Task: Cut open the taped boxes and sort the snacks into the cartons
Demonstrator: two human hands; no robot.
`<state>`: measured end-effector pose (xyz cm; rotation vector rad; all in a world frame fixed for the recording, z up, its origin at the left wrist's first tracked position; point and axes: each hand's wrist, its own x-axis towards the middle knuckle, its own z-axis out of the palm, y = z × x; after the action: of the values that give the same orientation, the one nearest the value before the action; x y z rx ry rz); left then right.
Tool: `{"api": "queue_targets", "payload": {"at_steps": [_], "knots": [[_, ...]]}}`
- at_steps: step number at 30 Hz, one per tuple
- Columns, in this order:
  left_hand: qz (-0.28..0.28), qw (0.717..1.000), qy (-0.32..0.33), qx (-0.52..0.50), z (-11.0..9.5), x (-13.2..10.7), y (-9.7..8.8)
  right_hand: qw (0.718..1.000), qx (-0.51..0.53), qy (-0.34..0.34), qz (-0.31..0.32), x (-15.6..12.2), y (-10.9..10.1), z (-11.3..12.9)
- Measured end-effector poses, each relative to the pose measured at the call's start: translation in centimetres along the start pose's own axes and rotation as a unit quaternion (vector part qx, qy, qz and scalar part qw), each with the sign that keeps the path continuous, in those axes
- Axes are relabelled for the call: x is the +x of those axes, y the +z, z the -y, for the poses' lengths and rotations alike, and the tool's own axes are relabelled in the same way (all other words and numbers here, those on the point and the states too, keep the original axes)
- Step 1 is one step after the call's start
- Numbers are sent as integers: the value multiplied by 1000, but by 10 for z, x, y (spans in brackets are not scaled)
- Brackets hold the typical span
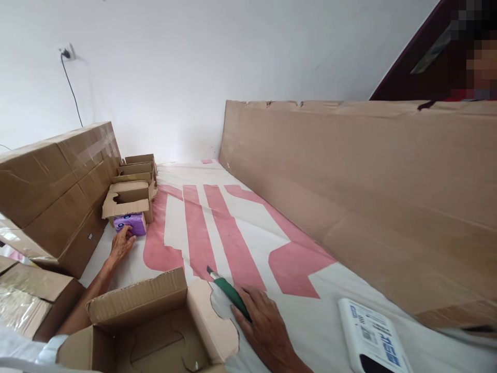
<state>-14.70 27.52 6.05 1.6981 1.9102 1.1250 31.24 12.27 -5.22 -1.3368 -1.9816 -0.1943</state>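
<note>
From where I stand, sides as the worker sees them. White sheet with pink-red print [248, 248] spreads beneath everything at centre. Near edge: open brown cardboard carton [135, 305]. Just right of it, right hand [267, 324] over the sheet, green-handled knife [232, 296] in its grasp, blade pointing away. Farther right, white flat rectangular device [375, 336] on the sheet. Tall brown cardboard panel [349, 181] runs along the right side. Left far side: brown cardboard box with a cut-out [128, 209], more open brown cardboard boxes [135, 168] in line behind. Purple block-shaped packet [137, 224] before the cut-out box; left hand [122, 244] touching its near side. Long taped brown carton [58, 191] left of that row.
</note>
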Motion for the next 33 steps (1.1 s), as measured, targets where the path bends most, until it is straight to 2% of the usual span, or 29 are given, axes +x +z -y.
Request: {"api": "queue_targets", "payload": {"at_steps": [8, 12, 15, 19, 22, 25, 27, 29, 31, 33], "knots": [[25, 998, -18, -59, 4, 23, 6, 1000, -8, 1, 2, -1, 0, 0], [53, 996, -26, -74, -5, 18, 2, 1000, -5, 1, 1, -1, 3, 0], [73, 993, -28, -85, -16, 4, -10, 1000, -3, 2, 0, 0, 7, -1], [93, 989, -32, -109, -40, -29, -39, 1000, -6, -5, -5, 2, 10, -1], [111, 984, -30, -134, -67, -67, -74, 1000, -11, -4, 4, 5, 7, 3], [108, 983, 3, -150, -104, -110, -115, 999, -13, 12, 35, 10, 1, 10], [75, 989, 4, -130, -133, -135, -142, 998, -14, 21, 53, 13, -4, 14], [84, 993, 13, -88, -161, -157, -162, 997, -16, 28, 65, 16, -6, 17], [104, 992, 41, -53, -184, -180, -171, 997, -20, 33, 73, 18, -8, 19], [132, 989, 55, -29, -199, -206, -169, 996, -23, 34, 79, 21, -9, 21]]}}
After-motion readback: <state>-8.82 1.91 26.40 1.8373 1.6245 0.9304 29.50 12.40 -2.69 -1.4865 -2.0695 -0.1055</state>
